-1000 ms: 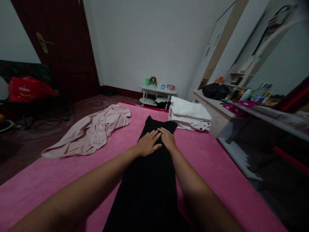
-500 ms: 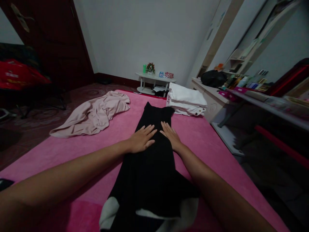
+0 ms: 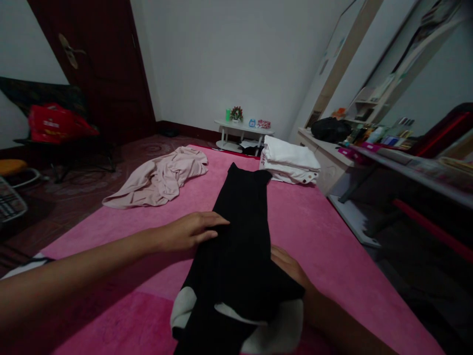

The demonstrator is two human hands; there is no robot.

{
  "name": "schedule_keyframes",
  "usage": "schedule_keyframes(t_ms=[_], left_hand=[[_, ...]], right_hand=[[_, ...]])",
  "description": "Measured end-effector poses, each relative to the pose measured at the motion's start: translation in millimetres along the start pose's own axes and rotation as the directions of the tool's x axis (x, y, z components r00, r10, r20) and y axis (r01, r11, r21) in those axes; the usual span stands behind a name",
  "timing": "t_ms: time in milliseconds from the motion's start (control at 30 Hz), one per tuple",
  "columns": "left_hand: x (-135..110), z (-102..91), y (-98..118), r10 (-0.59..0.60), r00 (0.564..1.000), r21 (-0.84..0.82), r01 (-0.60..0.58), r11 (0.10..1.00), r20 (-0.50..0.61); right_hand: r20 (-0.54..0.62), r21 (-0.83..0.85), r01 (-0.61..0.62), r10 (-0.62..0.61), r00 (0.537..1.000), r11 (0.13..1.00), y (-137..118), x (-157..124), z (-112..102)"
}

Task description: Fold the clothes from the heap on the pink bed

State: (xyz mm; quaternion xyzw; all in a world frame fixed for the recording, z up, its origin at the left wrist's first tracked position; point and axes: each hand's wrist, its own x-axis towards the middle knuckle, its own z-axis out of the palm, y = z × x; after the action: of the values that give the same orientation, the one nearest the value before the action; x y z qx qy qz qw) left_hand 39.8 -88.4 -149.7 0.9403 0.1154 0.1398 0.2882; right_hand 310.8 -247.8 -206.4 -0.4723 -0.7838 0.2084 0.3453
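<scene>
A long black garment (image 3: 242, 222) with white trim near me lies lengthwise on the pink bed cover (image 3: 325, 231). My left hand (image 3: 192, 230) rests flat on the garment's left edge, fingers stretched out and pointing right. My right hand (image 3: 290, 266) sits at the garment's right side near its wider lower part, its fingers tucked under or against the black cloth and mostly hidden.
A crumpled pale pink garment (image 3: 158, 176) lies at the bed's far left. A stack of folded white clothes (image 3: 290, 160) sits at the far right corner. Beyond are a small white table (image 3: 244, 133), a cluttered dresser (image 3: 354, 143) on the right and a dark door (image 3: 99, 69).
Both hands have slid back toward me along the black garment. My left hand moved to its left edge, my right hand down to the right side by the wider part.
</scene>
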Motion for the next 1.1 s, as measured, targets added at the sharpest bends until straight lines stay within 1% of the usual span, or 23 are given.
schedule_keyframes(t_ms=[100,167,200,267,333,400,467,533,600,667,700,733,767,833,900,967,1033,1100], left_hand=[[14,-5.6,35,-0.088,0.994,-0.002,0.088,0.996,-0.061],[27,-3.4,58,-0.127,0.988,0.047,0.131,0.990,-0.089],[32,-0.6,68,-0.128,0.988,0.093,0.136,0.986,-0.090],[42,6.9,84,-0.104,0.993,0.217,0.116,0.969,-0.063],[48,15.0,92,-0.090,0.996,0.320,0.087,0.943,-0.003],[51,21.2,90,-0.111,0.992,0.357,0.084,0.930,0.056],[52,24.2,79,-0.149,0.986,0.305,0.118,0.945,0.079],[50,24.2,63,-0.185,0.980,0.148,0.172,0.974,0.076],[46,21.9,47,-0.229,0.971,-0.075,0.233,0.970,0.062],[41,18.6,38,-0.253,0.967,-0.243,0.254,0.936,0.035],[39,17.0,37,-0.244,0.970,-0.275,0.237,0.932,0.007],[37,15.7,38,-0.217,0.976,-0.265,0.203,0.943,-0.026],[35,15.0,41,-0.172,0.984,-0.213,0.156,0.964,-0.055],[34,15.3,50,-0.052,0.996,-0.012,0.052,0.999,-0.078],[36,17.8,58,0.061,0.998,0.234,-0.057,0.971,-0.010],[40,20.7,60,0.119,0.989,0.410,-0.144,0.901,0.086],[43,22.4,57,0.137,0.982,0.482,-0.183,0.857,0.130],[44,22.0,49,0.139,0.985,0.458,-0.170,0.872,0.101]], right_hand=[[0.008,0.144,-0.071,0.070,0.997,0.987,-27,6,-1],[0.003,0.232,-0.132,0.135,0.991,0.964,-45,11,-7],[0.001,0.251,-0.158,0.163,0.987,0.955,-52,12,-11],[-0.017,0.238,-0.184,0.194,0.981,0.954,-64,12,-16],[-0.027,0.176,-0.191,0.199,0.980,0.966,-69,7,-18],[0.030,0.094,-0.215,0.213,0.977,0.972,-71,1,-16],[0.063,-0.011,-0.237,0.237,0.969,0.971,-69,-5,-11],[0.013,-0.122,-0.235,0.238,0.971,0.964,-66,-8,-8],[-0.040,-0.206,-0.197,0.192,0.980,0.959,-63,-9,-8],[-0.009,-0.255,-0.156,0.159,0.987,0.954,-63,-8,-13],[0.018,-0.273,-0.139,0.149,0.989,0.952,-64,-8,-16],[0.037,-0.289,-0.125,0.141,0.989,0.949,-66,-7,-20],[0.046,-0.304,-0.114,0.135,0.990,0.946,-67,-6,-22],[0.037,-0.333,-0.085,0.104,0.994,0.939,-68,-4,-26],[0.031,-0.367,-0.051,0.067,0.997,0.929,-68,-3,-28],[0.071,-0.392,-0.016,0.047,0.996,0.920,-66,-3,-29],[0.127,-0.402,0.004,0.051,0.991,0.916,-61,-3,-30],[0.139,-0.393,-0.010,0.070,0.988,0.919,-56,-5,-32]])
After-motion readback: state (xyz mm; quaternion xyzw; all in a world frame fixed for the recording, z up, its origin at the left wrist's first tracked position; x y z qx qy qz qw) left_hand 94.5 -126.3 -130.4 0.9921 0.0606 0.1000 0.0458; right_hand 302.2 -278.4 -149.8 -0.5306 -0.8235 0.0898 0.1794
